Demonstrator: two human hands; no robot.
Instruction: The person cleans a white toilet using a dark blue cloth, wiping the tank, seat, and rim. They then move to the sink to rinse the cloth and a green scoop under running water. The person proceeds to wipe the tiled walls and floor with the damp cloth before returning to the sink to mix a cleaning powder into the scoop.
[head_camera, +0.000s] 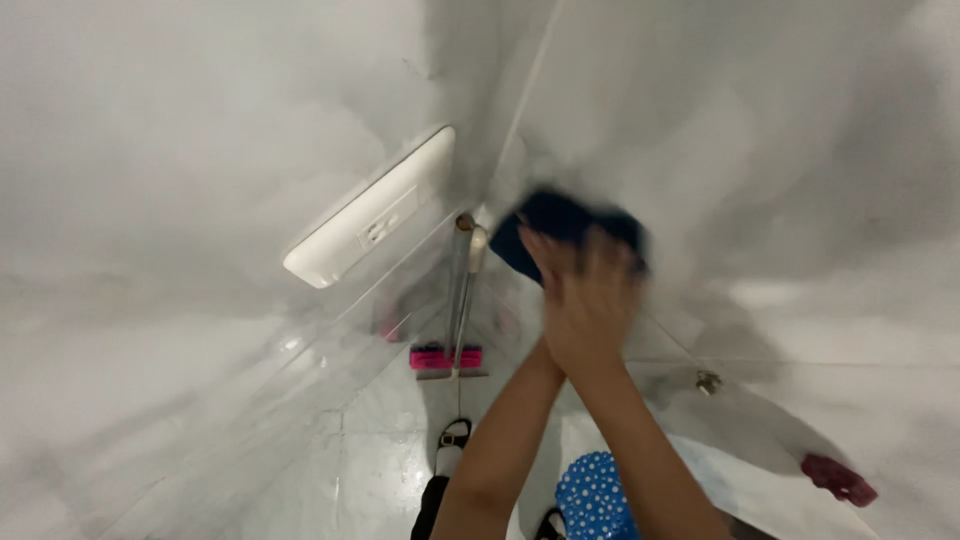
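Note:
A dark blue cloth (560, 222) is pressed flat against the white tiled wall close to the corner. My two forearms rise from the bottom of the view and meet on it. My right hand (600, 285) lies on top with its fingers spread over the cloth. My left hand (556, 335) is tucked beneath it and mostly hidden. Both hands and the cloth are blurred by motion.
A white oblong wall fixture (370, 215) hangs on the left wall. A pink-headed brush (447, 357) on a long handle leans in the corner. A metal tap (708, 380) and a maroon rag (838, 478) are lower right. A blue dotted object (595, 500) and a sandal (453, 435) are below.

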